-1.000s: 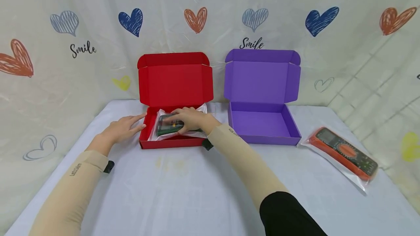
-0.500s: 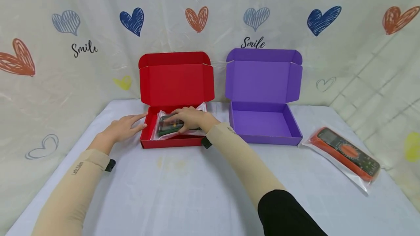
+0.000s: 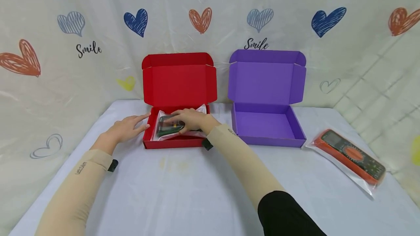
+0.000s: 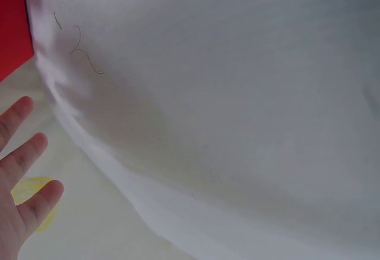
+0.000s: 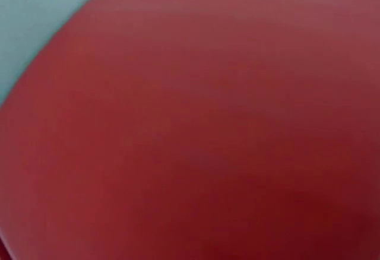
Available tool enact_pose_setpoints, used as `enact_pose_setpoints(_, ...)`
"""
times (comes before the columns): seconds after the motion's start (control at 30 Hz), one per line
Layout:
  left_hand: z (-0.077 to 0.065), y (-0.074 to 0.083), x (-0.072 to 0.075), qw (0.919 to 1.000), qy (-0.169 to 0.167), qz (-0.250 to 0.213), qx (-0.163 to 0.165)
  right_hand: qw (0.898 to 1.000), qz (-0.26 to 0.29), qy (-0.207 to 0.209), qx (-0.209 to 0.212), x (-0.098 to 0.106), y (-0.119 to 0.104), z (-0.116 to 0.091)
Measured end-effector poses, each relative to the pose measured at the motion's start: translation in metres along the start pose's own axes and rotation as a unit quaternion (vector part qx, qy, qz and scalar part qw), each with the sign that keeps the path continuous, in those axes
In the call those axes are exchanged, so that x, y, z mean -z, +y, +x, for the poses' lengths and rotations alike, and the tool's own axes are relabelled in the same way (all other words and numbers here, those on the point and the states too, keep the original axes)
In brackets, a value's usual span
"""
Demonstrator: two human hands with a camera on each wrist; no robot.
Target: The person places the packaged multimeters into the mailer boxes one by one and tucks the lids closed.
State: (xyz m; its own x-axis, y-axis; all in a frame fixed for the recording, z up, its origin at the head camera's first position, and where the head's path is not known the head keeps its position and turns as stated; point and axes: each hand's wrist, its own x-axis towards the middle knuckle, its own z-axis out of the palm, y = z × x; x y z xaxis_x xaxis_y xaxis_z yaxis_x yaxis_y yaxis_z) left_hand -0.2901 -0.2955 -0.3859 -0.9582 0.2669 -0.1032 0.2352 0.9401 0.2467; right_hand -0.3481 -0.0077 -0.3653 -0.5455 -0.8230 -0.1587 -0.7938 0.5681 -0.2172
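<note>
White table (image 3: 164,199), right hand (image 3: 193,119) got its grip round a bagged gadget (image 3: 168,128) inside the red box (image 3: 175,144), left hand (image 3: 125,129) wide at its edge, purple box (image 3: 272,141) nearby

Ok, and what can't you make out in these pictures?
Head view: part of the dark bagged device, hidden by the right hand.
Head view: markings on the orange meter, too small to read.
Left wrist view: part of the left hand, cut by the left edge.
Right wrist view: details of the red surface, lost to blur.
</note>
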Motion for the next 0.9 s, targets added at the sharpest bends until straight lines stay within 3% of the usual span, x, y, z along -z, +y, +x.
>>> enact_pose_setpoints(0.53,0.0,0.001,-0.001,0.9999,0.001,-0.008,0.007,1.0,0.028,-0.004,-0.01,-0.013,0.009,-0.001)
enact_pose_setpoints(0.9,0.001,0.0,-0.001,0.9999,0.0,-0.006,0.014,1.0,0.0,0.003,-0.004,-0.019,0.011,0.0)
